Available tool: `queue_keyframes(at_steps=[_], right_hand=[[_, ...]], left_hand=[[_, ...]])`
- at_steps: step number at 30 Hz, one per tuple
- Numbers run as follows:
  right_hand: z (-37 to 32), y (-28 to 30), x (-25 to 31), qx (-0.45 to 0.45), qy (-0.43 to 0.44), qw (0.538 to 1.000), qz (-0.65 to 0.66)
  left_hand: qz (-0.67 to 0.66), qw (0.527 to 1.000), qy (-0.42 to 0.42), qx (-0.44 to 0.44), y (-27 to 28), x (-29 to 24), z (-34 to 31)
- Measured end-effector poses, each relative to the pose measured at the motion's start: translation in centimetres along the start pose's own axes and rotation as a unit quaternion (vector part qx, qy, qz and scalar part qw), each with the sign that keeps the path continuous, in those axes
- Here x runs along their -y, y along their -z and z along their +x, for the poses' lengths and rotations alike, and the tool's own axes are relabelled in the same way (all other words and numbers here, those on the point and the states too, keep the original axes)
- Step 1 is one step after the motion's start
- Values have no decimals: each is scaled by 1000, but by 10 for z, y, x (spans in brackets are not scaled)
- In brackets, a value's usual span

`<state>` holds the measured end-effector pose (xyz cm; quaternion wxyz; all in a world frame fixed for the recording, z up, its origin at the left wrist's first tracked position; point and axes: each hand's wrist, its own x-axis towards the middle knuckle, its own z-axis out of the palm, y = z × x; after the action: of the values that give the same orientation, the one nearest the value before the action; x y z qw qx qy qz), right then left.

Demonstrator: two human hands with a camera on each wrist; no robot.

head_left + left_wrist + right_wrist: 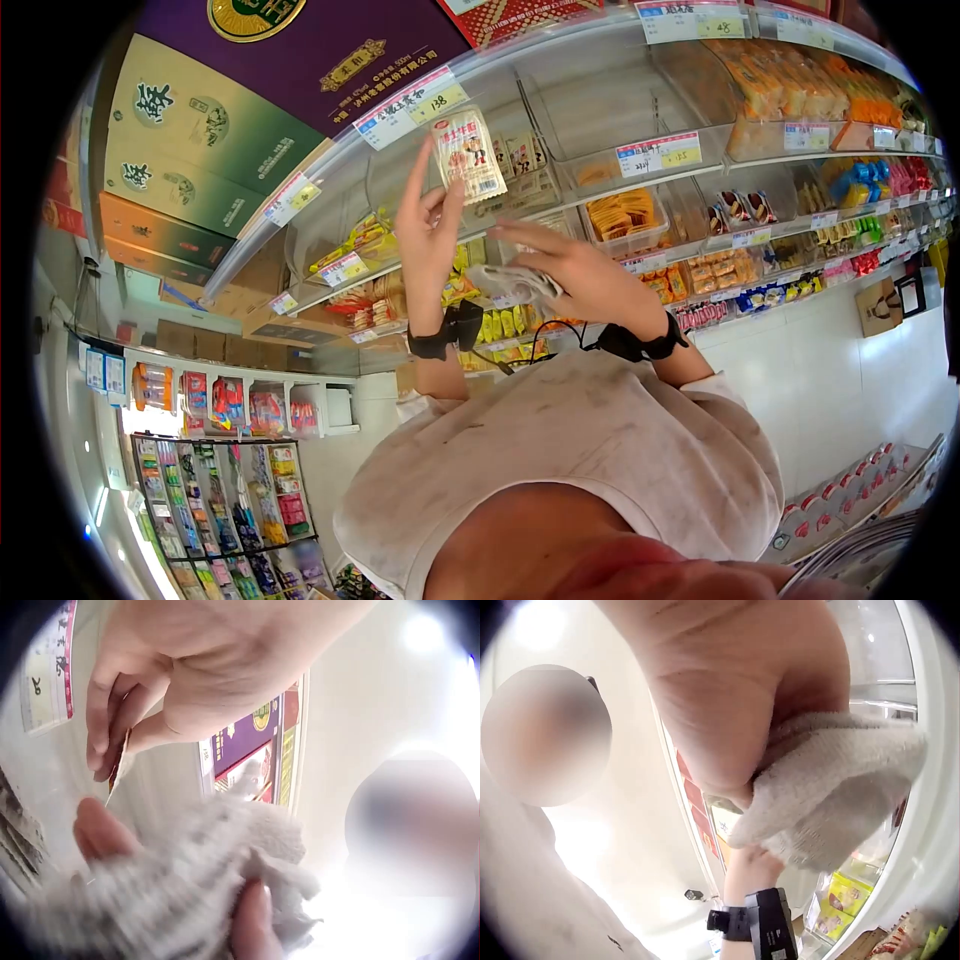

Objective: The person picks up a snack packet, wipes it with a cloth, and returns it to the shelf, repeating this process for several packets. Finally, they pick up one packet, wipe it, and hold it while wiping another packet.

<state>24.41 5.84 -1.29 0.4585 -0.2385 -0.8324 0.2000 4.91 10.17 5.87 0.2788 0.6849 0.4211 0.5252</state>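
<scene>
In the head view, my left hand pinches a small cream snack packet with red print and a cartoon figure, held up in front of the upper shelf bins. Seen edge-on in the left wrist view, the packet sits between thumb and fingers. My right hand grips a crumpled grey-white cloth, just to the right of the left hand and a bit lower. The cloth is blurred in the left wrist view. Behind the packet, similar cream packets stand in a clear bin.
Tiered shelves with clear bins of snacks and price tags curve across the front. Large gift boxes stand on top at left. A rack of hanging goods is at lower left, and a cardboard box lies on the floor at right.
</scene>
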Motion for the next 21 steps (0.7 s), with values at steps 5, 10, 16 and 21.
queue_keyframes(at_steps=[5, 10, 16, 21], right_hand=[[-5, -1, 2, 35, -14, 998, 48], [-8, -2, -7, 13, -36, 997, 65], [-29, 0, -34, 89, -156, 977, 119], [-45, -1, -70, 171, -367, 912, 62]], left_hand=[[134, 990, -40, 32, -8, 10, 35], [322, 930, 46, 170, -8, 34, 54], [255, 955, -141, 56, -4, 5, 26], [119, 955, -83, 258, 10, -14, -36]])
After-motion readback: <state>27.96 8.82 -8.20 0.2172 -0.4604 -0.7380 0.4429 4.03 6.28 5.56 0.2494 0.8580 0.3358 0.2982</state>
